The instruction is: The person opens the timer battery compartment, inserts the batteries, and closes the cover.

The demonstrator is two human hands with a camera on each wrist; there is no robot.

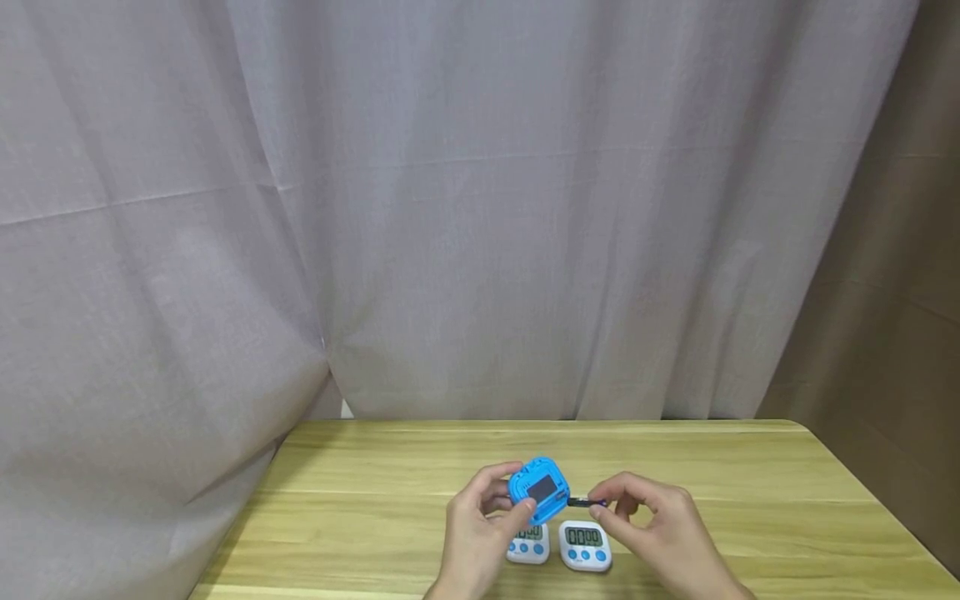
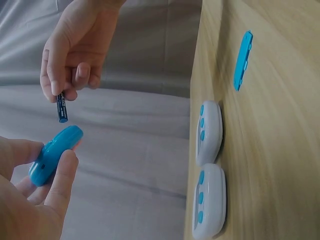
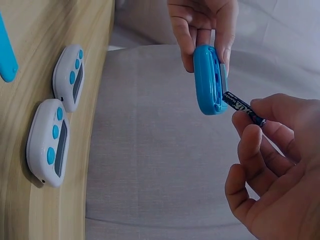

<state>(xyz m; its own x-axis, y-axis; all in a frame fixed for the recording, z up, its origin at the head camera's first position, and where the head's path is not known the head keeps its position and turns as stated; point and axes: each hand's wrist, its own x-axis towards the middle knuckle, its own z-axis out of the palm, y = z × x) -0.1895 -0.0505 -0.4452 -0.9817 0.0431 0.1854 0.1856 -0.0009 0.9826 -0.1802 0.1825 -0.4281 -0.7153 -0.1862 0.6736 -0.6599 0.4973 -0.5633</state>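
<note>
My left hand (image 1: 478, 527) grips a blue digital timer (image 1: 536, 472) by its edges, its back turned up and its battery slot uncovered. My right hand (image 1: 651, 515) pinches a small dark battery (image 3: 243, 107) between thumb and forefinger. One end of the battery points at the timer's lower right edge; in the left wrist view a gap shows between them, while in the right wrist view the tip looks close to the slot. Both hands are above the table. Whether another battery sits inside the timer I cannot tell.
Two white timers with blue buttons, a right one (image 1: 586, 547) and a left one (image 1: 529, 548), lie side by side below the hands. A blue battery cover (image 2: 243, 61) lies on the wooden table (image 1: 360, 517). Behind the table hangs a grey curtain (image 1: 480, 250).
</note>
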